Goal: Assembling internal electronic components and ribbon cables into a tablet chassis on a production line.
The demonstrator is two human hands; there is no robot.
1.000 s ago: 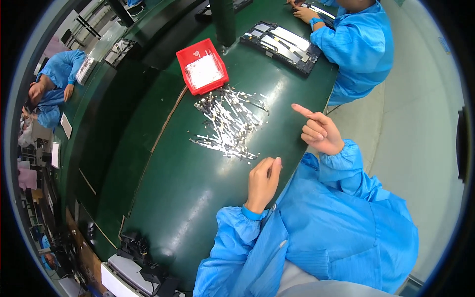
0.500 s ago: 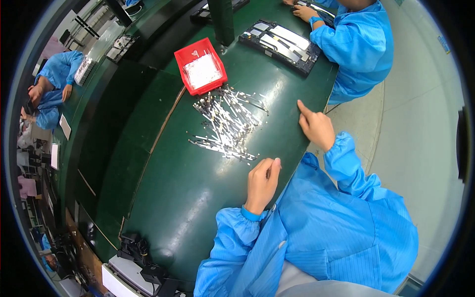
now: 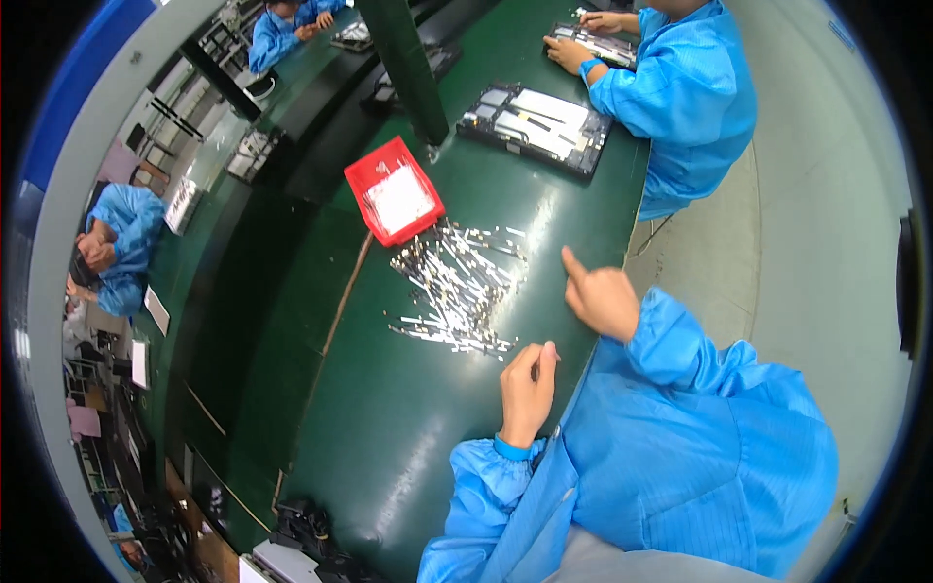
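Your left hand [image 3: 528,389] sits low in the middle of the frame on the dark green glossy work table [image 3: 389,457], fingers curled in with the tips pinched together; whether a piece is caught between them you cannot tell, it is too small to see. Your right hand [image 3: 601,296] hovers right of centre, loosely closed with the forefinger stretched toward the scattered heap of thin silvery metal strips [image 3: 457,287], holding nothing. That heap spreads across the middle of the frame, just above your left hand and just below the shallow red plastic tray [image 3: 394,190] with white pieces in it. By the look of it, most strips lie loose and unsorted, so the bulk of the work remains. At the upper right, another person in a blue smock [image 3: 680,97] works beside a flat black panel assembly [image 3: 535,126].
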